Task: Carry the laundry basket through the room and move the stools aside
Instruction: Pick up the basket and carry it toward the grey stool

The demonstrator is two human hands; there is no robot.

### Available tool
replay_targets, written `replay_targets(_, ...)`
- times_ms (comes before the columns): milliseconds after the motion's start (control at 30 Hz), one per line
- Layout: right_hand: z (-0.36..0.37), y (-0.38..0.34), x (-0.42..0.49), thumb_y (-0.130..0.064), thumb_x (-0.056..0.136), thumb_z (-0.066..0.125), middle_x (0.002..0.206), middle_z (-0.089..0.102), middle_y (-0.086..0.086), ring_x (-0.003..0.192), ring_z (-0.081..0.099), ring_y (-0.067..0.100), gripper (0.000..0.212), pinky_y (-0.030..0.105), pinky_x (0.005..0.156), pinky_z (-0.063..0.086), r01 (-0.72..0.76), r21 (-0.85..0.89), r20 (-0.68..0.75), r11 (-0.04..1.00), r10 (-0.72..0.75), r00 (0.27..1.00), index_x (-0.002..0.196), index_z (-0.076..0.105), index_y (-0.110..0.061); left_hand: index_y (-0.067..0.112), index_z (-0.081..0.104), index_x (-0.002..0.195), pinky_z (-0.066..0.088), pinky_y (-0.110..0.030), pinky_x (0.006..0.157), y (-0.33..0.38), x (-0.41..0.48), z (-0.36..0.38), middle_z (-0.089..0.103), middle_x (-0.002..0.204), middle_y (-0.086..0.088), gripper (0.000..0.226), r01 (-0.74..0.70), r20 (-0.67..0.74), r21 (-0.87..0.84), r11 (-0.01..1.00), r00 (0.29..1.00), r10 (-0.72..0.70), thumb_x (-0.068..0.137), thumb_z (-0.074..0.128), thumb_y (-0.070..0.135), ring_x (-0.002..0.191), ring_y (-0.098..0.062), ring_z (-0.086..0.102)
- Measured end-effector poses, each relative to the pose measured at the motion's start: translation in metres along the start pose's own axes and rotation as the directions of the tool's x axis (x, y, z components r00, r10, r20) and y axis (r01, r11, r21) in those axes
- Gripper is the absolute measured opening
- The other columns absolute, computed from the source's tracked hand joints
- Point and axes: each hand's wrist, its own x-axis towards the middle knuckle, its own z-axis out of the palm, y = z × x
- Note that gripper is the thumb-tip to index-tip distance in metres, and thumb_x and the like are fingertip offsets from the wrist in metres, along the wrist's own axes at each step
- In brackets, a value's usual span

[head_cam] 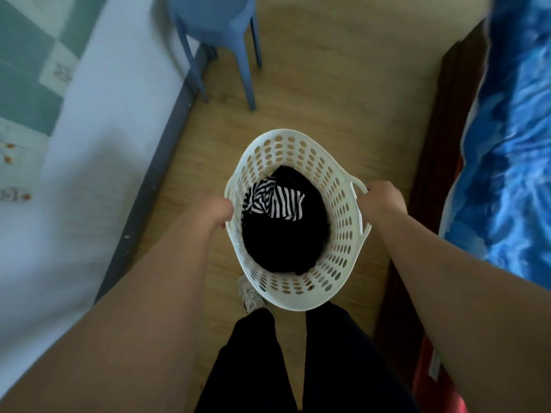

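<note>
I hold a white perforated laundry basket (337, 186) in front of me above the wooden floor. Black clothes and a black-and-white striped garment (272, 199) lie inside it. My left hand (219, 211) grips the basket's left rim. My right hand (383, 201) is closed around the right handle. A blue plastic stool (214, 22) stands ahead at the top of the view, beside the left bed's corner, its legs on the floor.
A bed with a white and green cover (59, 144) runs along the left. Another bed with a blue patterned blanket (515, 144) and a dark red frame borders the right. A strip of wooden floor (328, 84) lies between them. My legs and a shoe show below the basket.
</note>
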Motion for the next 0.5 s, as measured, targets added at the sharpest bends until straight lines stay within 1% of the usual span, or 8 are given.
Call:
replay_targets(67, -0.035, -0.006, -0.016, -0.006, 0.080, 0.048, 0.076, 0.070, 0.010, 0.056, 0.061, 0.022, 0.016, 0.025, 0.046, 0.043, 0.039, 0.040, -0.052, 0.998, -0.037, 0.998, 0.080, 0.065, -0.006, -0.004, 0.055, 0.127, 0.057, -0.045, 0.086, 0.020, -0.028, -0.020, 0.064, 0.119, -0.022, 0.040, -0.012, -0.002, -0.062, 0.998, 1.000, 0.012, 0.087, 0.052, -0.006, 0.099, -0.033, 0.067)
replay_targets(100, -0.053, -0.008, -0.023, -0.007, 0.081, 0.049, 0.076, 0.070, 0.010, 0.057, 0.062, 0.023, 0.016, 0.027, 0.048, 0.044, 0.056, 0.059, -0.079, 0.997, -0.051, 0.996, 0.080, 0.065, -0.005, -0.006, 0.053, 0.129, 0.059, -0.043, 0.080, 0.030, -0.042, -0.030, 0.063, 0.119, -0.022, 0.043, -0.023, 0.006, -0.103, 0.994, 1.000, 0.024, 0.085, 0.052, -0.009, 0.096, -0.032, 0.066)
replay_targets(167, -0.085, -0.015, -0.030, -0.012, 0.084, 0.052, 0.077, 0.070, 0.011, 0.058, 0.061, 0.023, 0.016, 0.027, 0.048, 0.043, 0.088, 0.084, -0.120, 0.993, -0.077, 0.990, 0.081, 0.065, -0.004, -0.012, 0.055, 0.124, 0.055, -0.038, 0.072, 0.051, -0.063, -0.045, 0.061, 0.108, -0.023, 0.041, -0.053, 0.018, -0.176, 0.983, 0.998, 0.057, 0.083, 0.052, -0.015, 0.083, -0.030, 0.062)
replay_targets(233, -0.118, -0.021, -0.037, -0.018, 0.087, 0.054, 0.078, 0.069, 0.010, 0.059, 0.061, 0.021, 0.019, 0.024, 0.046, 0.041, 0.108, 0.102, -0.149, 0.989, -0.092, 0.985, 0.082, 0.065, -0.004, -0.016, 0.055, 0.120, 0.055, -0.040, 0.073, 0.074, -0.084, -0.059, 0.058, 0.096, -0.024, 0.038, -0.080, 0.017, -0.190, 0.978, 0.996, 0.085, 0.083, 0.050, -0.019, 0.072, -0.029, 0.058)
replay_targets(333, -0.162, -0.024, -0.049, -0.020, 0.088, 0.053, 0.075, 0.065, 0.007, 0.058, 0.058, 0.020, 0.020, 0.022, 0.045, 0.035, 0.140, 0.130, -0.211, 0.981, -0.111, 0.971, 0.081, 0.064, -0.005, -0.015, 0.057, 0.117, 0.055, -0.044, 0.087, 0.109, -0.107, -0.073, 0.058, 0.094, -0.023, 0.035, -0.152, -0.010, -0.195, 0.969, 0.988, 0.153, 0.083, 0.049, -0.019, 0.085, -0.032, 0.059)
replay_targets(367, -0.173, -0.025, -0.050, -0.019, 0.087, 0.053, 0.073, 0.063, 0.006, 0.057, 0.056, 0.019, 0.019, 0.021, 0.044, 0.034, 0.148, 0.133, -0.230, 0.980, -0.114, 0.966, 0.080, 0.063, -0.005, -0.014, 0.059, 0.114, 0.055, -0.044, 0.089, 0.119, -0.113, -0.076, 0.059, 0.090, -0.022, 0.034, -0.172, -0.022, -0.193, 0.966, 0.985, 0.171, 0.081, 0.050, -0.019, 0.086, -0.032, 0.059)
replay_targets(433, -0.196, -0.024, -0.051, -0.017, 0.087, 0.052, 0.070, 0.060, 0.006, 0.056, 0.053, 0.019, 0.018, 0.021, 0.044, 0.032, 0.148, 0.141, -0.257, 0.979, -0.108, 0.960, 0.079, 0.061, -0.004, -0.014, 0.061, 0.108, 0.057, -0.042, 0.082, 0.141, -0.124, -0.081, 0.060, 0.082, -0.020, 0.031, -0.206, -0.053, -0.178, 0.962, 0.979, 0.199, 0.078, 0.052, -0.019, 0.083, -0.033, 0.061)
replay_targets(500, -0.213, -0.023, -0.049, -0.015, 0.086, 0.051, 0.068, 0.057, 0.005, 0.054, 0.051, 0.019, 0.016, 0.021, 0.044, 0.031, 0.152, 0.143, -0.260, 0.978, -0.111, 0.959, 0.075, 0.057, -0.005, -0.013, 0.062, 0.106, 0.058, -0.041, 0.071, 0.158, -0.130, -0.084, 0.061, 0.085, -0.021, 0.032, -0.231, -0.078, -0.176, 0.957, 0.972, 0.220, 0.076, 0.053, -0.019, 0.076, -0.032, 0.062)
